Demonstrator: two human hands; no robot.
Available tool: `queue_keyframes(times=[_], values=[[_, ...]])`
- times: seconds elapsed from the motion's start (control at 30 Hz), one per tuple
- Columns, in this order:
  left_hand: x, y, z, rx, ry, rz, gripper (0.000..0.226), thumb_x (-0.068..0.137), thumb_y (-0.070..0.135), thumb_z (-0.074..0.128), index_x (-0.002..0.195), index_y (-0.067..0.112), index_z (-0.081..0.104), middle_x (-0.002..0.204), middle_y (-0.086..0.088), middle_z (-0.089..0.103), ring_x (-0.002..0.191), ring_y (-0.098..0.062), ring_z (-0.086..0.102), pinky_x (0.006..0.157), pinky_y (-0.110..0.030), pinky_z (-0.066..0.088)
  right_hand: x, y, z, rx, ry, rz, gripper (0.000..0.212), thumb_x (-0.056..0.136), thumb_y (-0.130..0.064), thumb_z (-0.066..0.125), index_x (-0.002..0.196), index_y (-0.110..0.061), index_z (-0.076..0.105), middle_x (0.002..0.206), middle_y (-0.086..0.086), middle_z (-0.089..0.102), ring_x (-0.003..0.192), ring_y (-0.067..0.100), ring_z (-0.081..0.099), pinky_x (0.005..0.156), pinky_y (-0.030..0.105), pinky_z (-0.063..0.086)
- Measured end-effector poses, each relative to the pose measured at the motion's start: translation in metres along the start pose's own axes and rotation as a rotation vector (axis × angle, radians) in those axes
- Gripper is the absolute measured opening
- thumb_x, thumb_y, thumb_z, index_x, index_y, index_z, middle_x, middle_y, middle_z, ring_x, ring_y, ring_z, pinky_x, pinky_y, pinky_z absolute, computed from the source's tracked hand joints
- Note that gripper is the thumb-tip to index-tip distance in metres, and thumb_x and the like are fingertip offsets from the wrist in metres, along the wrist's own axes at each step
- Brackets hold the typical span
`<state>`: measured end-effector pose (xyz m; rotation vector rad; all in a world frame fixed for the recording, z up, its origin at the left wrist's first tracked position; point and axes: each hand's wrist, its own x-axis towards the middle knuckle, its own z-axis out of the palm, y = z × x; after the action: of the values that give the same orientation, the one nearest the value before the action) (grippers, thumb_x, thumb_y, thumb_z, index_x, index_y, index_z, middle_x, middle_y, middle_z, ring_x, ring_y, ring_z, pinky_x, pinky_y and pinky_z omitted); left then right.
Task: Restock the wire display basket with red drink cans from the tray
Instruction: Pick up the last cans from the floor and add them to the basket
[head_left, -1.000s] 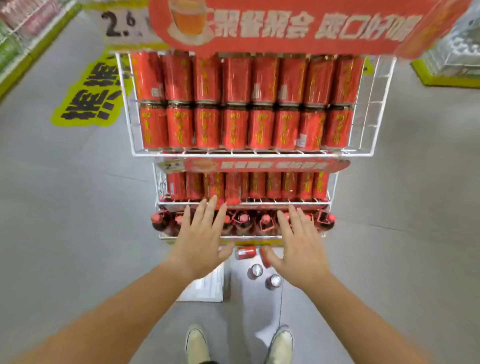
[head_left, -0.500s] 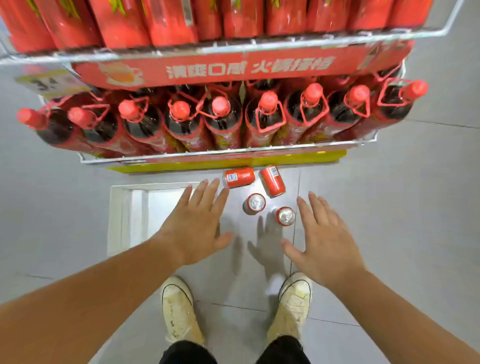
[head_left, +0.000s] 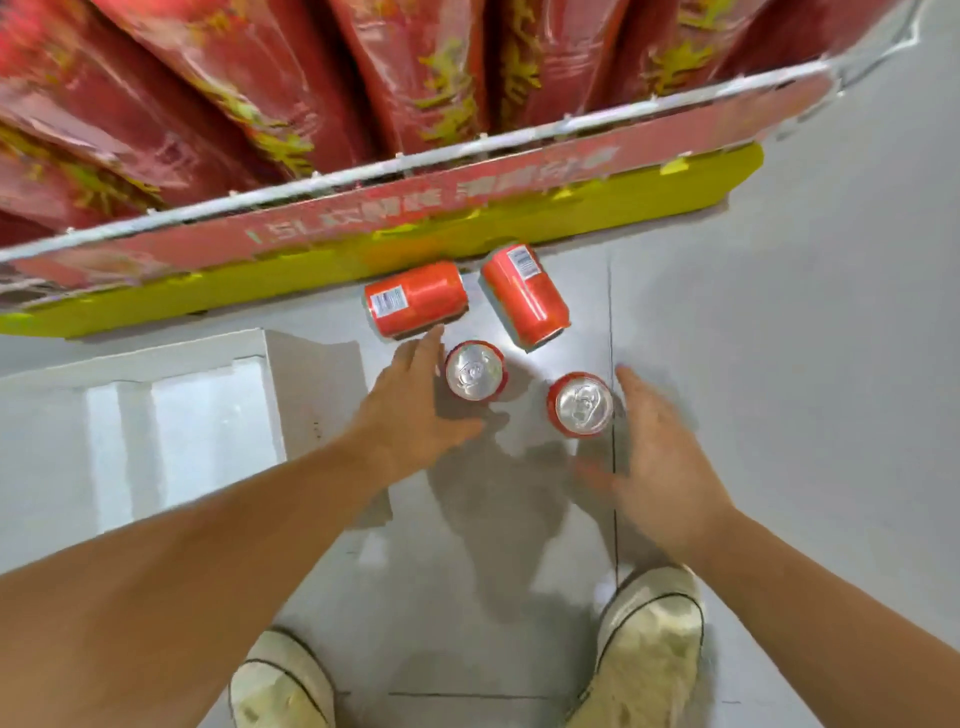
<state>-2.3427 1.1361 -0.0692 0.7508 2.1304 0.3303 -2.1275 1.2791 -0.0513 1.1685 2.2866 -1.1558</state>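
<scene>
**Reaching Low, Nothing Gripped**

Four red metal drink cans (head_left: 474, 370) sit on the grey tiled floor (head_left: 779, 364) at the centre of the frame, just below the foot of the display. Two lie on their sides. The left lying can (head_left: 415, 299) has its white label panel turned up. The right lying can (head_left: 527, 296) is angled, with its far end close to the yellow base board (head_left: 571, 208). Below them stand the left upright can and the right upright can (head_left: 581, 404), silver tops showing, a little apart.

The left hand (head_left: 415, 410) reaches in from the lower left with fingers stretched and close together, holding nothing. Its fingertips lie just beside the left upright can and near the left lying can; whether they touch cannot be told. The right hand (head_left: 662, 462), blurred, comes in from the lower right with fingers loosely spread. It is empty and sits just right of the right upright can.

The shallow white rectangular tray (head_left: 135, 364) lies at the middle left, with the cans on the floor to its right. The white wire display basket (head_left: 363, 176) fills the top of the frame, packed with blurred red wrapped packs (head_left: 260, 78), and a red sign strip (head_left: 415, 208) runs under its front rim. Two cream canvas shoes (head_left: 649, 639) show at the bottom edge.
</scene>
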Motion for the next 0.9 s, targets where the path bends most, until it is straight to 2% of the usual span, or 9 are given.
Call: queue_keyframes(times=[0.1,0.17,0.27,0.33,0.4,0.47,0.67,0.8,0.9], values=[[0.014,-0.001,0.015,-0.325,0.039,0.059,0.098,0.068,0.025,0.092,0.151,0.024,0.040,0.147,0.002,0.049,0.130,-0.011,0.047,0.116,-0.037,0.038,0.018,0.001,0.013,0.234,0.051,0.033,0.078,0.077,-0.019,0.085,0.141,-0.032,0.043,0.123,-0.025,0.058,0.111,0.002,0.059,0.090,0.011,0.039],[0.019,-0.001,0.019,-0.392,0.043,0.084,0.080,0.063,0.025,0.091,0.134,0.028,0.055,0.129,0.006,0.062,0.117,-0.011,0.059,0.107,-0.038,0.048,0.026,0.001,0.017,0.363,0.075,0.055,0.065,0.073,-0.014,0.088,0.120,-0.039,0.050,0.103,-0.026,0.063,0.094,-0.007,0.062,0.079,0.007,0.042],[0.026,0.003,0.011,-0.430,0.006,0.040,0.067,0.059,0.019,0.094,0.114,0.040,0.061,0.111,0.016,0.068,0.104,-0.005,0.065,0.097,-0.031,0.052,0.036,0.003,0.014,0.572,0.065,0.109,0.057,0.067,-0.007,0.092,0.111,-0.028,0.063,0.100,-0.010,0.072,0.091,0.004,0.068,0.084,0.018,0.051],[0.031,0.005,0.001,-0.466,-0.059,-0.037,0.068,0.061,0.015,0.095,0.119,0.033,0.065,0.112,0.013,0.072,0.104,-0.007,0.068,0.098,-0.034,0.054,0.041,0.001,0.007,0.689,0.020,0.160,0.052,0.066,-0.005,0.092,0.107,-0.026,0.068,0.099,-0.004,0.076,0.092,0.013,0.072,0.085,0.028,0.055],[0.032,0.010,-0.008,-0.472,-0.165,-0.093,0.069,0.065,0.012,0.093,0.126,0.028,0.065,0.116,0.009,0.072,0.106,-0.009,0.068,0.098,-0.037,0.055,0.043,0.000,0.000,0.752,-0.051,0.185,0.045,0.072,-0.003,0.087,0.108,-0.025,0.070,0.096,-0.006,0.077,0.090,0.012,0.073,0.081,0.028,0.054],[0.030,0.011,-0.014,-0.483,-0.271,-0.133,0.066,0.071,0.014,0.089,0.129,0.029,0.062,0.118,0.008,0.071,0.106,-0.011,0.067,0.092,-0.033,0.056,0.041,-0.002,-0.004,0.787,-0.105,0.208,0.040,0.077,-0.007,0.083,0.110,-0.027,0.072,0.097,-0.008,0.078,0.091,0.009,0.073,0.081,0.028,0.053],[0.001,0.011,-0.034,-0.645,-0.436,-0.252,0.050,0.085,0.021,0.080,0.126,0.038,0.058,0.119,0.003,0.071,0.108,-0.017,0.067,0.082,-0.030,0.055,0.023,-0.022,-0.018,0.899,-0.179,0.245,0.052,0.069,-0.031,0.071,0.121,-0.025,0.069,0.108,0.005,0.076,0.098,0.023,0.072,0.082,0.038,0.054],[-0.031,0.024,-0.063,-0.755,-0.487,-0.296,0.057,0.082,0.033,0.081,0.132,0.036,0.055,0.123,-0.003,0.071,0.115,-0.024,0.067,0.102,-0.045,0.052,-0.002,-0.050,-0.038,0.924,-0.149,0.226,0.053,0.070,-0.035,0.074,0.121,-0.024,0.068,0.108,0.003,0.075,0.097,0.020,0.074,0.081,0.036,0.055],[-0.057,0.043,-0.096,-0.775,-0.483,-0.275,0.063,0.069,0.039,0.081,0.129,0.035,0.059,0.121,-0.002,0.073,0.115,-0.025,0.068,0.106,-0.051,0.049,-0.021,-0.079,-0.063,0.923,-0.128,0.217,0.042,0.080,-0.030,0.080,0.120,-0.022,0.068,0.107,0.003,0.075,0.097,0.021,0.074,0.082,0.037,0.055]])
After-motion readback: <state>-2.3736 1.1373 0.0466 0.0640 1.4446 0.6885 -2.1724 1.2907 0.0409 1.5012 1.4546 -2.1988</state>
